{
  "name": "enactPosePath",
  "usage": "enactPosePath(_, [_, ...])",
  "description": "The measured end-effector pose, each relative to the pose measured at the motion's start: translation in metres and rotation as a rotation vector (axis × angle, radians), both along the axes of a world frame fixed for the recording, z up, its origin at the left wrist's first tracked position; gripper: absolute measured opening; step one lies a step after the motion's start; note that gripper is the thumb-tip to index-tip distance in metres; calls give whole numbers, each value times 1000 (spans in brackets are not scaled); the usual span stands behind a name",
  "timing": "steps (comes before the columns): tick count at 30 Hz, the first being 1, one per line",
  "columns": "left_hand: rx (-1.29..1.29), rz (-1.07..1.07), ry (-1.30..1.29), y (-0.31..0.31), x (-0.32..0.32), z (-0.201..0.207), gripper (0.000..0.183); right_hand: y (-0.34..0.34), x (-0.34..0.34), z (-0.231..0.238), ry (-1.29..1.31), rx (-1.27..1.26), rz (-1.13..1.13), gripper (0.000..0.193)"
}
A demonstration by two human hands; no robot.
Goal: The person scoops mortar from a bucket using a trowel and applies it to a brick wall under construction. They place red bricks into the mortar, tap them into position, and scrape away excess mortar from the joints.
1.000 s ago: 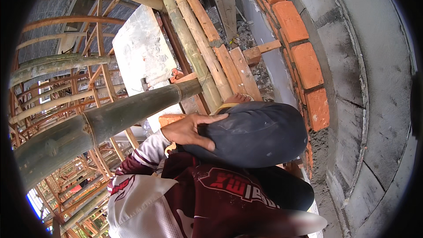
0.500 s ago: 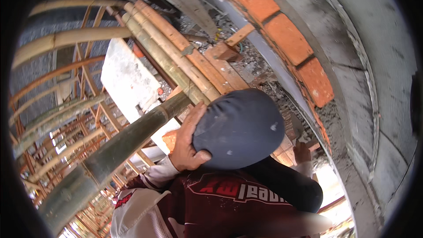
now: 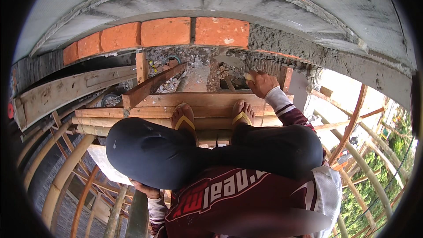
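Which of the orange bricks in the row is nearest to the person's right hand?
The rightmost brick, beside the rough grey mortar; the other bricks lie farther left, away from the right hand.

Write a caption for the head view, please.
Yellow sandals on planks facing orange bricks, right hand gripping a pale handle, left hand by the left knee.

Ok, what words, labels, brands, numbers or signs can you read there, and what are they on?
Shirt front: large red and white lettering, its end lost in the folds; I won't copy the wording.
Orange bricks: no lettering visible.
I make out no other text.
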State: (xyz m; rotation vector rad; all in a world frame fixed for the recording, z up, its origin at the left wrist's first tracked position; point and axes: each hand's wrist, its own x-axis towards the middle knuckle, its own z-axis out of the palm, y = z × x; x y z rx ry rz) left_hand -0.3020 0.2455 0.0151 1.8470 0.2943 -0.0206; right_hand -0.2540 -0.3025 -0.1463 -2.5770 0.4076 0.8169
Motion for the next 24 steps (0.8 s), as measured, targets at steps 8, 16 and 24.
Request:
enactPosePath(8, [16, 39, 49, -10, 9, 4, 66, -79, -19, 39, 186, -406, -194, 35])
enactPosePath(16, [9, -143, 50, 7, 11, 3, 66, -42, -34, 14, 47, -139, -150, 35])
enactPosePath(24, [-149, -121, 32, -9, 24, 10, 70, -15, -77, 4, -13, 21, -285, 39])
